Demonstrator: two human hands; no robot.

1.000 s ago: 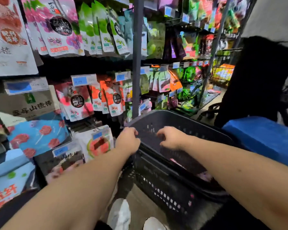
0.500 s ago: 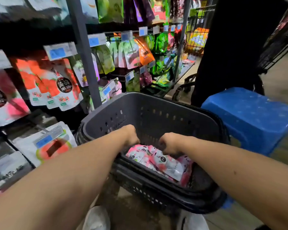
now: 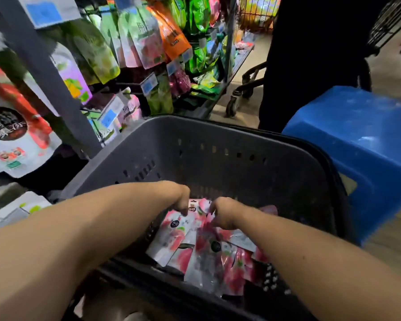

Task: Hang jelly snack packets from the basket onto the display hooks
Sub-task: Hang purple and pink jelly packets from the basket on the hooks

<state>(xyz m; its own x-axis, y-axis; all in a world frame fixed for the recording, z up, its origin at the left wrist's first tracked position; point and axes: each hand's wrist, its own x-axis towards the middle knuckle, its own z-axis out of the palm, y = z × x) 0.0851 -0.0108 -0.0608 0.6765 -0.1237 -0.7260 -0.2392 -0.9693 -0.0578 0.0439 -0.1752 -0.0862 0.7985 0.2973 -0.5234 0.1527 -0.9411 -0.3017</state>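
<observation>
From the rim, both hands have dropped into the basket (image 3: pixel 218 158) at centre frame. The left hand (image 3: pixel 182 199) and right hand (image 3: pixel 222 214) now pinch its pink packets (image 3: pixel 195 253) with curled fingers, ready for lifting.

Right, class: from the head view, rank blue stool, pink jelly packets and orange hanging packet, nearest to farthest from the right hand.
1. The pink jelly packets, under the right hand.
2. The blue stool, to the right.
3. The orange hanging packet, upper display.

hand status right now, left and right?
Left hand: curled, pinching the top of a pink jelly packet in the basket.
Right hand: curled on the pink packets beside it.
</observation>
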